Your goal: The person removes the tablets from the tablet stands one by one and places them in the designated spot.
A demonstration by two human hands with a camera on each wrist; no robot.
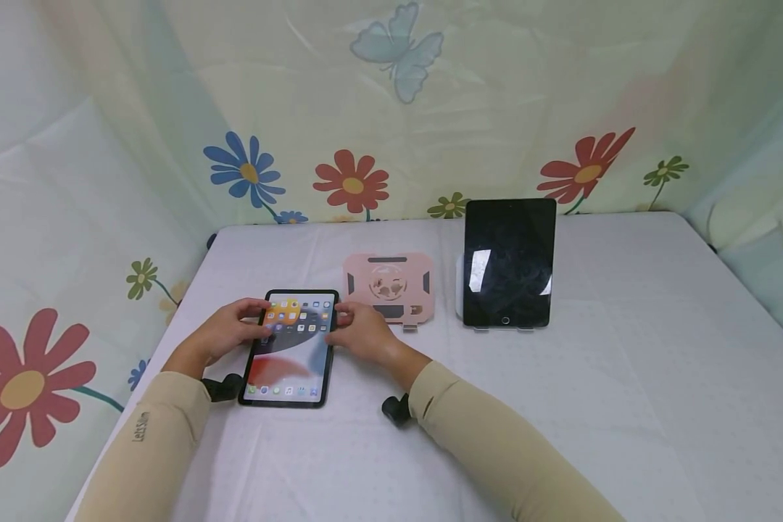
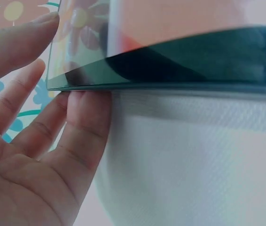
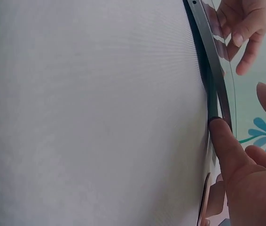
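Note:
A tablet [image 1: 287, 362] with a lit home screen and black border stands upright in format at the left of the table, screen up. My left hand [image 1: 231, 330] grips its left edge. In the left wrist view, fingertips [image 2: 88, 101] come to the tablet's lower rim and the thumb is up on the screen side. My right hand [image 1: 368, 333] holds the opposite edge, its thumb over the screen's border in the head view. One right finger [image 3: 224, 136] touches the tablet's side in the right wrist view. A dark strip [image 3: 212, 94] shows beneath the silver edge.
A pink case [image 1: 359, 272] with a round cut-out lies close beyond my right hand. Further right, a dark-screened tablet [image 1: 509, 268] leans upright on a stand. Floral curtains [image 1: 483, 130] hang behind the white-covered table [image 1: 626, 362].

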